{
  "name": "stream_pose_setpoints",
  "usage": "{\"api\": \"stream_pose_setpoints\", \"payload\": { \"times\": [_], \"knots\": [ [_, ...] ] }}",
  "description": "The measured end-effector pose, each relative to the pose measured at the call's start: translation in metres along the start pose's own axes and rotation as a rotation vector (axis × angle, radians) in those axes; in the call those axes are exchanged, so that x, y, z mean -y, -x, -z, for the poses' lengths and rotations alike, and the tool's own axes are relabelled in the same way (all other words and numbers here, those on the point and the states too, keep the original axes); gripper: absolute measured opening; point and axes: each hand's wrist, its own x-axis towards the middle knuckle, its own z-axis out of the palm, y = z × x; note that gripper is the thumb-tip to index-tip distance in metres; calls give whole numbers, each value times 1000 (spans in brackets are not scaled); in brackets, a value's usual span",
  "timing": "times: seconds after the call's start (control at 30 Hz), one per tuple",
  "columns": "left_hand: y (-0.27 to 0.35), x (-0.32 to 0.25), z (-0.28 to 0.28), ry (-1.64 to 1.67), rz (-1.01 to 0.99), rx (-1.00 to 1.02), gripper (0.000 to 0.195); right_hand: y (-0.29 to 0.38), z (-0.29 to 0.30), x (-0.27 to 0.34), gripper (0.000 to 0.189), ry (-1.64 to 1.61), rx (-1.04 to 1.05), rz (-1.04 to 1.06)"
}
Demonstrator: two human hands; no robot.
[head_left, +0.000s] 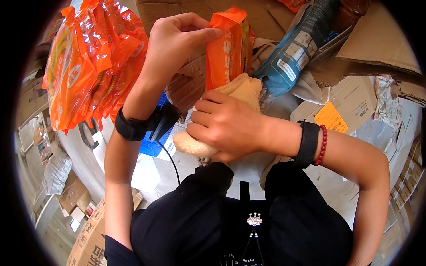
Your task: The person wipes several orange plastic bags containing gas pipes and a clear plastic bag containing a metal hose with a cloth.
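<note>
My left hand (181, 38) pinches the upper edge of an orange plastic bag (221, 56) between thumb and fingers. The bag stands upright, and something yellow and ribbed shows through its right side. Just below it, my right hand (223, 124) is closed around a pale yellow cloth (238, 89), bunched up, one end of it sticking out to the lower left. The cloth overlaps the bag's lower part, so the bag's bottom is hidden. A blue and black printed plastic package (289, 53) lies right of the bag.
Several orange bags with yellow ribbed items (96, 66) are heaped at upper left. An opened cardboard box (376, 36) spans the top and right. A blue packet (151, 144) lies beside my left wrist. Another carton (88, 236) stands at lower left. A black cable runs below my left wrist.
</note>
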Motion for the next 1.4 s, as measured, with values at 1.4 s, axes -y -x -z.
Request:
{"api": "stream_pose_setpoints", "payload": {
  "times": [1.4],
  "knots": [
    [6, -50, -3, -1090, -811, 231, 27, 29, 93, 17, 24, 49, 693, -268]
  ]
}}
